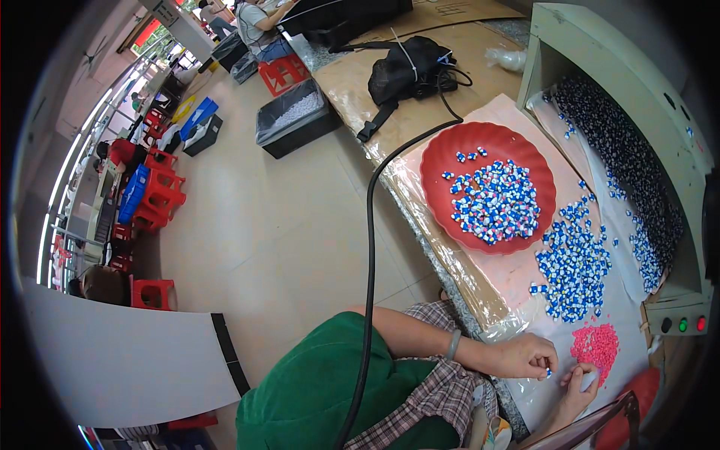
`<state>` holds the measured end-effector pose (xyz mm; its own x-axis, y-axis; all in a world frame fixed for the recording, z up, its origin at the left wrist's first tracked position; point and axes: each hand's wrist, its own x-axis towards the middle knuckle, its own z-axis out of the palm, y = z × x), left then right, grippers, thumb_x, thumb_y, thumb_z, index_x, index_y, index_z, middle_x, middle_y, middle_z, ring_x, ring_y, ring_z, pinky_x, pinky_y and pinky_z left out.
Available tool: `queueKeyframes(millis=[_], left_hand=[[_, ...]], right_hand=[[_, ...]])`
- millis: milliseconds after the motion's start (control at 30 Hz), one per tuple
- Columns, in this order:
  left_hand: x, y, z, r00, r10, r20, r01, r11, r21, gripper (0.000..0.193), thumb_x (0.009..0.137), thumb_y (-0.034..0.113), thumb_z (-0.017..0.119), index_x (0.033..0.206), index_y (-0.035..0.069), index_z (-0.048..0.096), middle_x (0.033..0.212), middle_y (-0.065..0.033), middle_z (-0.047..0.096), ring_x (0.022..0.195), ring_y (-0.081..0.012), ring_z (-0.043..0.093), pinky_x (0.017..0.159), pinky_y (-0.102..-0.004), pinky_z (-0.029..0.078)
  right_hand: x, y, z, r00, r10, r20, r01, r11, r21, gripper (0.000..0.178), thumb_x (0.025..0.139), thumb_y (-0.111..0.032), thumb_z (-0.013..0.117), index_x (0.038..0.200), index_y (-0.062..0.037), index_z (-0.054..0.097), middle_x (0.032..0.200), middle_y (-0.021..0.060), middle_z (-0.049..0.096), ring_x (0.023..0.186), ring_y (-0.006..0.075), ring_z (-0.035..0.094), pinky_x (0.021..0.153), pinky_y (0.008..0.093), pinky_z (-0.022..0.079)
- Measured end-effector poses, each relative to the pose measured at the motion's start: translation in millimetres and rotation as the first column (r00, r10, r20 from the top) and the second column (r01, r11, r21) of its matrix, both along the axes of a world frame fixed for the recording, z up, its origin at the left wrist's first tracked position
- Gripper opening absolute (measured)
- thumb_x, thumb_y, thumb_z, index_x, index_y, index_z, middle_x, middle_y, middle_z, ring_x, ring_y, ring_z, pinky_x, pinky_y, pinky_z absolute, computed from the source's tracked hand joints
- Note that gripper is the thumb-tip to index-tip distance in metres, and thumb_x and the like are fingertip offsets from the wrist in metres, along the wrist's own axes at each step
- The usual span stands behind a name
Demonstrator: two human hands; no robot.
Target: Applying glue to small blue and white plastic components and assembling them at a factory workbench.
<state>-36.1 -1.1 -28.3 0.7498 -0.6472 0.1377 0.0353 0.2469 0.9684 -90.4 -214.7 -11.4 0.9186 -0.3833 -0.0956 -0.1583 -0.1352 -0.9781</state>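
Observation:
My left hand (527,355), with a band on its wrist, is closed in a pinch on a small blue-and-white bead-like piece (549,372). Close beside it, my right hand (576,390) has its fingers pressed together at the edge of a heap of small pink pieces (595,346). Something whitish shows at those fingers; I cannot make out what it is. Beyond the hands lies a loose spread of blue-and-white pieces (574,262). A red scalloped plate (439,161) holds many more of them, some with pink in them.
A pale machine housing (600,45) with lit buttons stands along the right, dark pieces (622,142) inside. A black cable (371,247) crosses the view. A black mesh bag (405,71) lies on the covered table. A black bin (274,139) and red stools (157,199) stand on the floor; people sit farther off.

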Motion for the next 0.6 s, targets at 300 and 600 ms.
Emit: queueKeyframes(millis=[300, 600], left_hand=[[-7, -10, -3, 0.999, 0.007, 0.032, -0.006, 1.0, -0.01, 0.016, 0.081, 0.002, 0.069, 0.097, 0.0, 0.064, 0.093, -0.0077, 0.061, 0.08, -0.0143, 0.065, 0.07, -0.027, 0.055], [6, 7, 2, 1.0, -0.004, 0.014, 0.002, 0.99, 0.138, 0.016, 0.086, -0.002, 0.065, 0.102, 0.001, 0.066, 0.107, -0.0085, 0.06, 0.094, -0.0153, 0.062, 0.079, -0.0269, 0.054]], right_hand=[[-31, -8, -4, 0.996, -0.089, 0.008, 0.08, 0.932, 0.354, 0.011, 0.09, -0.006, 0.062, 0.1, -0.0028, 0.058, 0.086, 0.0051, 0.059, 0.068, 0.0098, 0.053, 0.061, 0.0225, 0.041], [-24, 42, 19, 1.0, 0.014, -0.024, -0.009, 0.976, 0.216, 0.009, 0.082, 0.002, 0.068, 0.088, 0.0014, 0.061, 0.08, 0.009, 0.064, 0.064, 0.0136, 0.058, 0.057, 0.0262, 0.045]])
